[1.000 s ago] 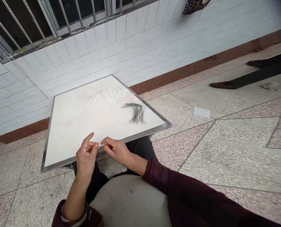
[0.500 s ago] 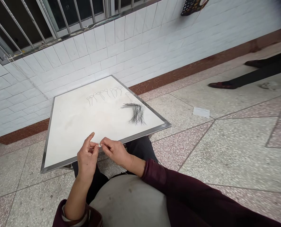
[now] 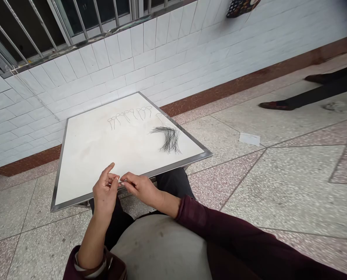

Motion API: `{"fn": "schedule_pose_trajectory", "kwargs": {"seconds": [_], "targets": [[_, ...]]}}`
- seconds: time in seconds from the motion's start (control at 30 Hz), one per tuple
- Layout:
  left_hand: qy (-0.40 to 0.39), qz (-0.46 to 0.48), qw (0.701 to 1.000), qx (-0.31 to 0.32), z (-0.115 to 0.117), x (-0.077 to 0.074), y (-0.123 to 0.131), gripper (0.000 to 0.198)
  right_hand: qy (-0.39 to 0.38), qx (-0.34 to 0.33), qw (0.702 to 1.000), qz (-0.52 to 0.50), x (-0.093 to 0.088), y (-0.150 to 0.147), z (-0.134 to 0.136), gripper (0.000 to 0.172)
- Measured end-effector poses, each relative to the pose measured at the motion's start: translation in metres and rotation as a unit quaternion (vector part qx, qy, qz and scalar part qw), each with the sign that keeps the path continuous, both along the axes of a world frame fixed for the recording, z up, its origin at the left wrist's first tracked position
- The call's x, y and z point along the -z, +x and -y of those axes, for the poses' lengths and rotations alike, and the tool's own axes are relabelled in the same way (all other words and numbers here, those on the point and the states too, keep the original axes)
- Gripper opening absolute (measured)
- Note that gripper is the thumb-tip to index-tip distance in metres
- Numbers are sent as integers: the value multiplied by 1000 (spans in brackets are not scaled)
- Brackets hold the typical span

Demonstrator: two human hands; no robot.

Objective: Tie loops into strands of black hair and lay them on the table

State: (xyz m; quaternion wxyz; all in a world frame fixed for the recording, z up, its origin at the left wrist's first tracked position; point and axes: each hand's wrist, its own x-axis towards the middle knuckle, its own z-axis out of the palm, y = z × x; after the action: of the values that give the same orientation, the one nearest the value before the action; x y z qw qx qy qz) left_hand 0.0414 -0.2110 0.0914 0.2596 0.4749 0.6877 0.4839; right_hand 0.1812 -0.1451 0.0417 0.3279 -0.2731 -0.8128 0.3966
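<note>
My left hand (image 3: 105, 194) is over the near edge of the white table (image 3: 85, 163), thumb and fingertips pinched together, one finger raised. My right hand (image 3: 142, 188) pinches right beside it, palm down, the two sets of fingertips almost touching. A thin dark wire barely shows between them; most of it is hidden by the fingers. Farther up the table lies a loose bundle of thin black wires (image 3: 170, 139). Behind that, a row of several wires bent into loops with two loose tails (image 3: 131, 111) is laid out.
The table has a grey metal rim (image 3: 179, 160) and stands by a white tiled wall (image 3: 109, 70) below a barred window (image 3: 85, 19). Another person's legs (image 3: 325, 91) are at the right. White paper (image 3: 249, 139) lies on the speckled floor.
My left hand has shifted slightly left and the right hand's fingertips have followed it. Both stay pinched. The wires on the table have not moved.
</note>
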Motion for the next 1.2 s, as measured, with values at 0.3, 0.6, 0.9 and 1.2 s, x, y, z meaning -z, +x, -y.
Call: {"fn": "schedule_pose_trajectory", "kwargs": {"seconds": [0.3, 0.6, 0.9, 1.2], "targets": [[6, -16, 999, 45, 1, 5, -5, 48, 73, -15, 997, -9, 4, 3, -1, 21], [-5, -61, 996, 71, -2, 1, -4, 38, 203, -13, 979, 29, 12, 8, -6, 25], [2, -70, 995, 66, 3, -4, -3, 37, 188, -32, 982, 19, 7, 13, -11, 25], [44, -53, 997, -39, 5, -7, -15, 40, 119, -32, 991, 42, 14, 18, -13, 26]]}}
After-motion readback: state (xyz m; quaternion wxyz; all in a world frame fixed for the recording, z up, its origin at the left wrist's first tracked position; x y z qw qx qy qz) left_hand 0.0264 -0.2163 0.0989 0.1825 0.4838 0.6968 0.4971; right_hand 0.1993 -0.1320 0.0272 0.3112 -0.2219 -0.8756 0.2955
